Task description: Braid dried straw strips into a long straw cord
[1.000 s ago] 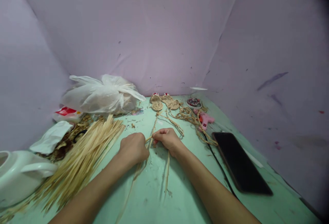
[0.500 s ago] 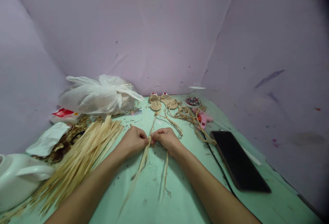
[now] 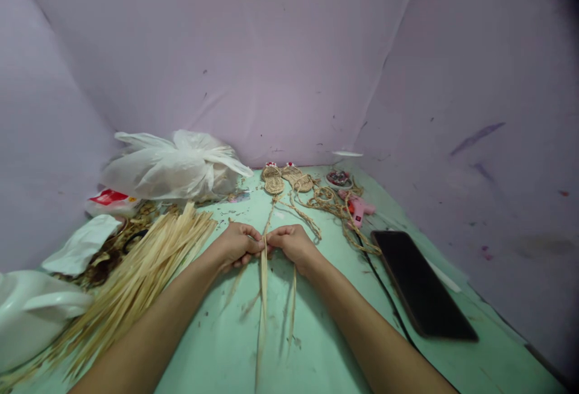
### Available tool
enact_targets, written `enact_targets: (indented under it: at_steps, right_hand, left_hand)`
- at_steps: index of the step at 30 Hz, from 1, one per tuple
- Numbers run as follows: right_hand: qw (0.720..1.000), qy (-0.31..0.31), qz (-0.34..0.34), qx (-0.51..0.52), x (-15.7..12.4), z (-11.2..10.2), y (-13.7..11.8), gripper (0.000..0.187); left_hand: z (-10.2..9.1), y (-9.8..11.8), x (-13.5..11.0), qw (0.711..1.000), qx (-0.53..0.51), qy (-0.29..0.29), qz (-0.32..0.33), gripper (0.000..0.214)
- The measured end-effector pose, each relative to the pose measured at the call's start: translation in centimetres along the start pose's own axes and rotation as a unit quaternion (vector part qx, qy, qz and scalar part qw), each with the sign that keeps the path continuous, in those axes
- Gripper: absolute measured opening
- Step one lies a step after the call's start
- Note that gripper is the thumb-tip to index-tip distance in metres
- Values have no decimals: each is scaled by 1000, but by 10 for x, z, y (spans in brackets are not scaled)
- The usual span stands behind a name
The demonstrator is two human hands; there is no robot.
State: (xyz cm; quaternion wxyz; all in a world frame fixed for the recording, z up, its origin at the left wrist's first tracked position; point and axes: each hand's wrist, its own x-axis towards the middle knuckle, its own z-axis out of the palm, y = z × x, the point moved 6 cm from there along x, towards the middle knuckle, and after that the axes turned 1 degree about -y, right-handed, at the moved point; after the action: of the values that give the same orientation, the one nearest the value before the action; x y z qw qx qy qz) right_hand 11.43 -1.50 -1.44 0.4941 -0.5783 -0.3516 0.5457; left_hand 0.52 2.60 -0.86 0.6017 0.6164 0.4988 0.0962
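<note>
"2 pinches, side by side: the left hand (image 3: 242, 244) and the right hand (image 3: 292, 243) each have thumb and forefinger drawn together on a plaited straw cord (image 3: 268, 222)."

"And the other fingers?"

"On the left they curl loosely; on the right they are mostly hidden under the hand."

"Where does the cord lie?"

"Mid-table, between the hands, running away toward 2 woven straw slippers (image 3: 273, 181) near the wall (image 3: 307, 68). I can't tell whether it joins the nearer heel. Toward the wearer, long loose straw strands (image 3: 263, 297) trail from the pinch, and 1 thin strip (image 3: 292, 303) hangs below the right hand."

"What's on the left?"

"A bundle of flat dried straw strips (image 3: 154, 273) beside the left forearm, then a white handled jug (image 3: 38, 315) cut off by the frame edge. Farther back sits a knotted white plastic bag (image 3: 176, 168)."

"And on the right?"

"A tangle of twisted cord (image 3: 332, 201) with a pink glue gun (image 3: 360, 209) against it, a small dish of beads or similar bits (image 3: 339, 178) behind, and nearer, a black smartphone (image 3: 423, 285) lying flat beside a black cable (image 3: 384, 291)."

"The surface?"

"Mint-green tabletop (image 3: 217, 346), flecked with scraps."
</note>
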Motion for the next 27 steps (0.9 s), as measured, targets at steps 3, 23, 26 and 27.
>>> enact_targets:
  at_steps: [3, 23, 26, 27]
  right_hand:
    - [1000, 16, 14, -21, 0, -2, 1, 11]
    - [999, 28, 21, 1, -4, -2, 2, 15]
    - [999, 30, 32, 8, -6, 1, 0, 15]
    - [999, 34, 35, 12, -7, 2, 0, 14]
  left_hand:
    - [-2, 2, 4, 999, 27, 22, 11, 16]
    - [-2, 12, 1, 991, 87, 49, 94, 13]
    - [-8, 16, -9, 982, 160, 64, 72, 15]
    - [-9, 20, -14, 969, 215, 89, 82, 17]
